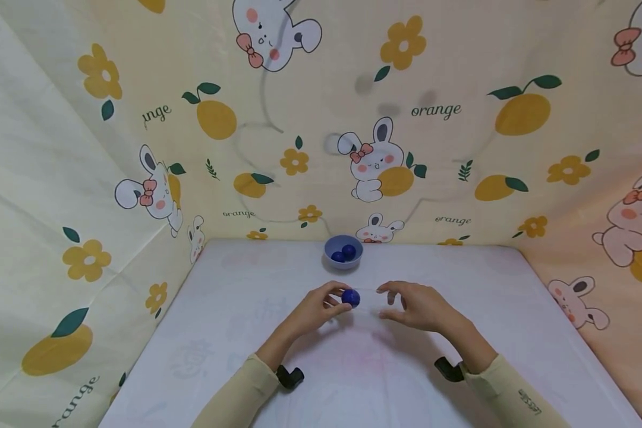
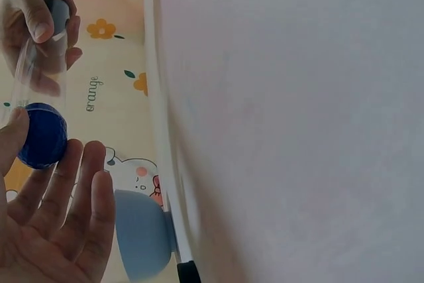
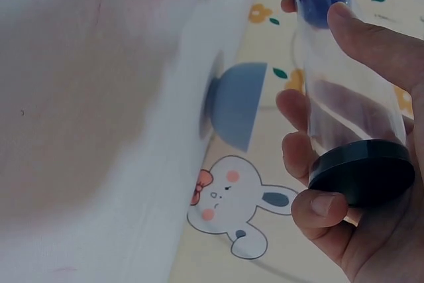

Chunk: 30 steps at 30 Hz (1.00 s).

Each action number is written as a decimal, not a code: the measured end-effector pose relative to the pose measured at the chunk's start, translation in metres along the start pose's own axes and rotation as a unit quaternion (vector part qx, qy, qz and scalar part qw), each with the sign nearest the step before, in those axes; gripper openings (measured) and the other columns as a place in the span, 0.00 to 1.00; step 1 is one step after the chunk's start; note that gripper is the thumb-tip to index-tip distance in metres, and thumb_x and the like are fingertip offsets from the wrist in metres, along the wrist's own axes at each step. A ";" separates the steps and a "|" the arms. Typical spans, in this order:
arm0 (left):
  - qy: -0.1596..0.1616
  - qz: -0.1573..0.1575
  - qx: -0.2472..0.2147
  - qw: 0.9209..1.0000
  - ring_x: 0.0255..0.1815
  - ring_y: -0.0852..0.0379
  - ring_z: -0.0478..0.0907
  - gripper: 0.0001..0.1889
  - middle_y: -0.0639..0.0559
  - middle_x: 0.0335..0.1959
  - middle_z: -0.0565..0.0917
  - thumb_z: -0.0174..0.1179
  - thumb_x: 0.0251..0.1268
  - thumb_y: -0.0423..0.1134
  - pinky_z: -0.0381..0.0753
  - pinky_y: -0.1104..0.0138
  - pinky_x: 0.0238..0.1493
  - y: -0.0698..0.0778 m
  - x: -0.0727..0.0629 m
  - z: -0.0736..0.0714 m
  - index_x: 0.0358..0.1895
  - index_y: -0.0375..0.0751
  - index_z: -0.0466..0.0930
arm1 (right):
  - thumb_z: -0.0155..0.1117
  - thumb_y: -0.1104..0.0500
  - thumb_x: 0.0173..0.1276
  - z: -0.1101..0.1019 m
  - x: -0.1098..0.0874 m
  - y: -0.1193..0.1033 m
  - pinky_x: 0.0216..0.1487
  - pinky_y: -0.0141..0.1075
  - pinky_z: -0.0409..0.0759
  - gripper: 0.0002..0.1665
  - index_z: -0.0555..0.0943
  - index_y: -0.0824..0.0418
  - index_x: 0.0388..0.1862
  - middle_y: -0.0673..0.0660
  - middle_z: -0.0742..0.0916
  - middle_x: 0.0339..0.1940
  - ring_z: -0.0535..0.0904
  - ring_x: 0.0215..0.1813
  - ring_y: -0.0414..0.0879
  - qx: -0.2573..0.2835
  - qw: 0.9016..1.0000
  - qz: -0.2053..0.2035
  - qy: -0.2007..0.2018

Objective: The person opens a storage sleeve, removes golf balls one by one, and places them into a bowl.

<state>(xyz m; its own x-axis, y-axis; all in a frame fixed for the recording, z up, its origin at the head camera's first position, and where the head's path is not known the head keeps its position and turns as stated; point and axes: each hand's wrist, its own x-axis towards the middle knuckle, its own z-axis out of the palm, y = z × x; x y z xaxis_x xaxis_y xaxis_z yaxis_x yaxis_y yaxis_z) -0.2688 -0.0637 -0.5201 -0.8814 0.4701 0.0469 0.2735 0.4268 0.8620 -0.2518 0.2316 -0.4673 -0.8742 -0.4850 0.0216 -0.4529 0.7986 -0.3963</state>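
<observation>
A clear tube [image 3: 344,71] with a black base [image 3: 364,171] lies sideways in my right hand [image 1: 419,306], its fingers and thumb curled round it in the right wrist view. My left hand [image 1: 314,309] pinches a dark blue ball [image 1: 351,298] between thumb and fingers at the tube's other end. Seen from the left wrist, the ball [image 2: 44,136] sits right at the tube's mouth, overlapping its rim. Both hands are raised over the table, facing each other. In the head view the tube is so clear that it hardly shows.
Beyond the hands, a light blue bowl [image 1: 343,265] stands near the back edge of the white table [image 1: 235,333]. Two dark blue balls [image 1: 349,252] are visible in it. Patterned cloth [image 1: 310,178] with rabbits and oranges hangs behind and along both sides.
</observation>
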 end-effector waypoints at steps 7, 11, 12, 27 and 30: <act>0.012 -0.001 -0.010 1.000 0.54 0.53 0.85 0.23 0.49 0.64 0.84 0.69 0.77 0.50 0.88 0.60 0.47 0.003 0.004 -0.007 0.69 0.55 0.79 | 0.79 0.40 0.68 0.001 -0.001 0.003 0.34 0.38 0.78 0.32 0.83 0.49 0.67 0.49 0.90 0.47 0.77 0.36 0.41 0.026 0.999 0.023 -0.004; 0.020 -0.007 -0.007 1.000 0.53 0.54 0.85 0.23 0.49 0.64 0.84 0.70 0.76 0.49 0.88 0.61 0.47 0.003 0.006 -0.010 0.70 0.56 0.78 | 0.79 0.41 0.69 0.003 -0.003 0.005 0.34 0.37 0.78 0.34 0.82 0.52 0.68 0.50 0.90 0.48 0.78 0.37 0.43 0.057 0.998 0.026 -0.010; 0.021 -0.007 -0.006 1.000 0.53 0.55 0.85 0.24 0.49 0.64 0.84 0.70 0.76 0.49 0.88 0.62 0.47 0.003 0.007 -0.011 0.70 0.56 0.78 | 0.78 0.41 0.69 0.004 -0.003 0.006 0.34 0.37 0.78 0.33 0.82 0.53 0.68 0.50 0.89 0.48 0.78 0.37 0.43 0.065 0.998 0.023 -0.011; 0.061 -0.006 0.003 0.998 0.53 0.52 0.85 0.25 0.46 0.66 0.83 0.69 0.77 0.50 0.89 0.61 0.44 0.004 0.025 -0.016 0.72 0.51 0.76 | 0.75 0.40 0.73 0.014 -0.012 0.018 0.39 0.35 0.83 0.28 0.76 0.50 0.61 0.46 0.86 0.41 0.81 0.37 0.39 0.118 0.993 -0.031 0.002; 0.070 0.005 0.009 0.997 0.52 0.51 0.86 0.25 0.45 0.65 0.83 0.69 0.77 0.49 0.89 0.60 0.46 0.003 0.030 -0.017 0.71 0.49 0.76 | 0.74 0.38 0.73 0.016 -0.012 0.019 0.40 0.35 0.83 0.28 0.74 0.49 0.61 0.45 0.86 0.41 0.81 0.37 0.40 0.124 0.992 -0.030 0.001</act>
<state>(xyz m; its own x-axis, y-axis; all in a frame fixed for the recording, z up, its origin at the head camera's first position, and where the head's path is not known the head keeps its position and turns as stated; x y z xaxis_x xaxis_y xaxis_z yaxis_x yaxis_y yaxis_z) -0.3007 -0.0614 -0.5077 -0.9235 0.3621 0.1267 0.2884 0.4376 0.8517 -0.2474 0.2474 -0.4895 -0.8477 -0.5279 0.0527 -0.4467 0.6567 -0.6076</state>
